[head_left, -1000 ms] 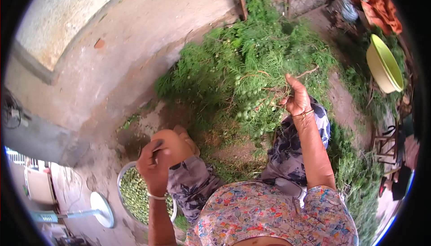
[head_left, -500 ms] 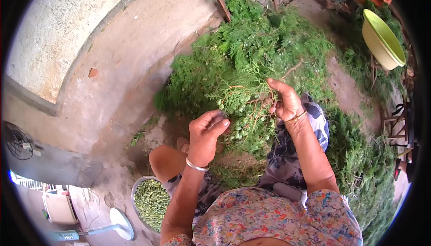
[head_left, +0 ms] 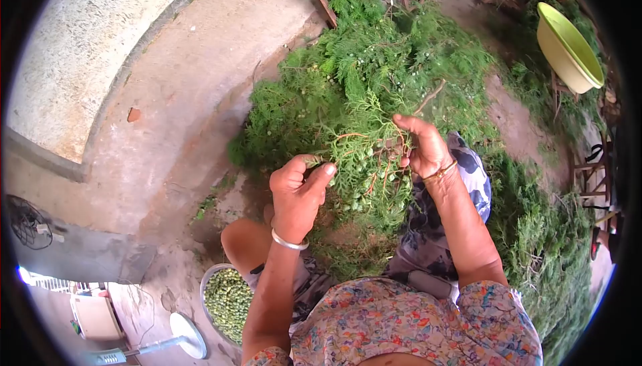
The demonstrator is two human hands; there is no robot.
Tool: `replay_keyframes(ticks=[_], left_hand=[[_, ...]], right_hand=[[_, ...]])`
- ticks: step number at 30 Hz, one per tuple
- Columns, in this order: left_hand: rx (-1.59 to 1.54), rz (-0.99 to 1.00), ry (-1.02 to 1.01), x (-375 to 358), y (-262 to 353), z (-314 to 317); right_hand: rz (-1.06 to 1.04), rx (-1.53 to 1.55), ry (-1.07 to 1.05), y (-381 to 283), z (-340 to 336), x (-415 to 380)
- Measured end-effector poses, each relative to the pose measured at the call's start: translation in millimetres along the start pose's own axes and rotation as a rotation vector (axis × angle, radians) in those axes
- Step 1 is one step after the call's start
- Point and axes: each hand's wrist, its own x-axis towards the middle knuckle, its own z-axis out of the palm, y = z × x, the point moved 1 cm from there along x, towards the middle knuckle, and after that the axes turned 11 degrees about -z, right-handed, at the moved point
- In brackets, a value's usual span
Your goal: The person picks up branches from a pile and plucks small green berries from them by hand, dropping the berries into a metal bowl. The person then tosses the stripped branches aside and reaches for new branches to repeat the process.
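My right hand grips a leafy green branch by its reddish stem, with clusters of small pale green cones hanging from it. Just left of that branch is my left hand, a silver bangle at its wrist. Its thumb and forefinger are pressed together at the branch's edge; whatever lies between them is too small to make out. Below and behind both hands spreads a large heap of green branches. A round bowl full of small green cones stands by my left knee.
A yellow-green basin sits at the upper right, near a wooden stool. More cut branches lie along the right side. A white fan is at the lower left, with coiled black wire above it.
My left hand has moved slightly left, away from the branch's cones. My right hand keeps hold of the branch and has barely moved. The whole view has shifted a little.
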Motion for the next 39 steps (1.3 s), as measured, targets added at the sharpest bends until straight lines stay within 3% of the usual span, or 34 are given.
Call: replay_keyframes(ticks=[2,10,13,16,21,23,24,26,29,31,33,39], left_hand=[[-0.137,-0.111,-0.024,-4,2,-1],[-0.148,-0.093,-0.122,-8,-12,7],[-0.156,-0.098,-0.029,-15,-11,6],[0.056,-0.016,-0.031,-25,-5,2],[-0.038,-0.054,0.151,-45,1,-21],[-0.363,-0.117,0.103,-46,3,-34],[-0.366,-0.116,0.107,-45,2,-37],[-0.914,-0.223,-0.177,-41,-2,-38],[-0.938,-0.279,-0.300,-35,-11,-23],[-0.863,-0.301,-0.247,-36,-10,-8],[-0.444,-0.319,-0.248,-34,-10,4],[-0.313,-0.297,-0.004,-10,-28,16]], right_hand=[[-0.007,-0.002,0.006,0,-1,0],[-0.020,-0.087,0.015,1,2,1],[-0.044,-0.101,0.044,1,1,1],[-0.054,-0.132,0.073,2,3,2],[-0.139,-0.058,0.051,1,-17,22],[-0.141,-0.030,0.106,-5,-11,16],[-0.140,-0.033,0.103,-4,-8,13],[-0.131,-0.060,0.141,-1,-2,10],[-0.111,-0.076,0.145,3,-1,9],[-0.077,-0.102,0.067,5,-3,11],[-0.071,-0.162,0.028,10,-3,12],[0.010,-0.188,0.010,13,8,10]])
